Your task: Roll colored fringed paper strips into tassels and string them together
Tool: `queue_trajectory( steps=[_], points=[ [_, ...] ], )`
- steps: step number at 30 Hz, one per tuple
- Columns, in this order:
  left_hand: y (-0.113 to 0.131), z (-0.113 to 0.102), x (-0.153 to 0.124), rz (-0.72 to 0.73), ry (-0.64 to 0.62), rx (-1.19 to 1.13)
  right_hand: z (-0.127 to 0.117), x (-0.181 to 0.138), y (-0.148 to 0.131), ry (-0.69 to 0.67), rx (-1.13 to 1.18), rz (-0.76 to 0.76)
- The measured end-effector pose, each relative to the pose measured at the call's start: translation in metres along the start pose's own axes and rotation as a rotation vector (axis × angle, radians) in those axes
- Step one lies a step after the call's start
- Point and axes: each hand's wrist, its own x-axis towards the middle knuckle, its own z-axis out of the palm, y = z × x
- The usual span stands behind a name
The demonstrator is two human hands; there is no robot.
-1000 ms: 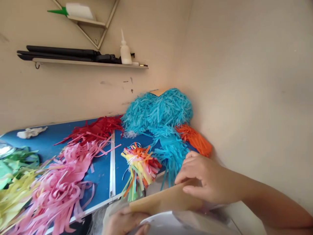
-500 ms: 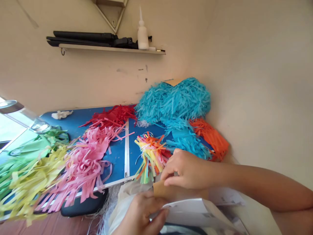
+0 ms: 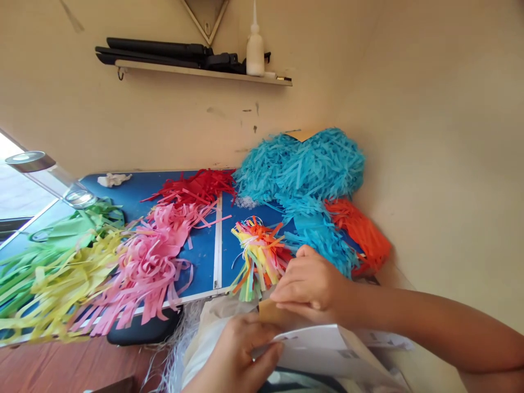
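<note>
My right hand is closed, its fingertips pinched on the top edge of a brown cardboard piece at the table's near edge. My left hand is closed below it, gripping the corner of a white sheet or box that lies against the cardboard. Just beyond my right hand lies a multicoloured paper tassel, and behind it a big heap of blue shredded paper.
A blue table carries piles of fringed paper: red, pink, yellow, green and orange. A wall shelf holds a white glue bottle and black items. Walls close in behind and right.
The camera view has swung down and left, bringing more of the table's left side in. My right hand slid left along the cardboard and my left hand came up onto the white sheet.
</note>
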Motion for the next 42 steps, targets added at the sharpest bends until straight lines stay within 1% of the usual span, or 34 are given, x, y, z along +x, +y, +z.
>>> queue_trajectory(
  steps=[5, 9, 12, 14, 17, 18, 20, 22, 24, 26, 29, 34, 36, 38, 39, 40, 42],
  points=[
    [0.002, 0.001, 0.000, -0.026, -0.009, 0.005, 0.001, 0.000, 0.002, 0.007, 0.018, -0.055],
    [0.003, 0.001, 0.001, -0.035, -0.008, -0.034, 0.002, 0.000, 0.002, 0.004, 0.024, -0.046],
    [0.002, 0.002, 0.002, -0.057, -0.004, -0.051, 0.005, 0.000, 0.007, 0.054, 0.040, -0.076],
    [0.000, 0.003, 0.001, -0.082, 0.005, -0.040, 0.008, 0.000, 0.013, 0.070, 0.098, -0.133],
    [-0.005, 0.004, 0.000, -0.104, 0.031, 0.000, 0.015, 0.001, 0.023, 0.025, 0.235, -0.186],
    [-0.006, 0.004, 0.000, -0.107, 0.038, 0.010, 0.017, 0.001, 0.026, 0.012, 0.278, -0.179],
    [-0.007, 0.004, 0.000, -0.101, 0.049, 0.014, 0.021, 0.002, 0.030, 0.021, 0.319, -0.113],
    [-0.008, 0.003, -0.001, -0.097, 0.051, 0.016, 0.023, 0.003, 0.032, 0.025, 0.269, -0.026],
    [-0.009, 0.003, -0.001, -0.106, 0.047, 0.033, 0.024, 0.004, 0.032, 0.005, 0.174, -0.001],
    [-0.010, 0.004, -0.002, -0.126, 0.042, 0.053, 0.025, 0.005, 0.031, 0.008, 0.125, -0.044],
    [-0.010, 0.005, -0.002, -0.116, 0.042, 0.056, 0.025, 0.004, 0.030, 0.074, 0.135, -0.098],
    [-0.011, 0.006, -0.001, -0.105, 0.076, 0.052, 0.026, 0.004, 0.029, 0.091, 0.152, -0.103],
    [-0.012, 0.007, -0.001, -0.122, 0.098, 0.065, 0.023, 0.007, 0.030, 0.056, 0.257, -0.057],
    [-0.015, 0.007, -0.002, -0.141, 0.112, 0.088, 0.015, 0.011, 0.030, 0.023, 0.465, 0.077],
    [-0.017, 0.007, -0.002, -0.154, 0.116, 0.103, 0.009, 0.013, 0.029, 0.034, 0.571, 0.168],
    [-0.019, 0.007, -0.002, -0.173, 0.121, 0.119, 0.002, 0.014, 0.028, 0.083, 0.649, 0.260],
    [-0.024, 0.005, -0.003, -0.230, 0.151, 0.162, -0.013, 0.012, 0.023, 0.285, 0.685, 0.402]
  ],
)
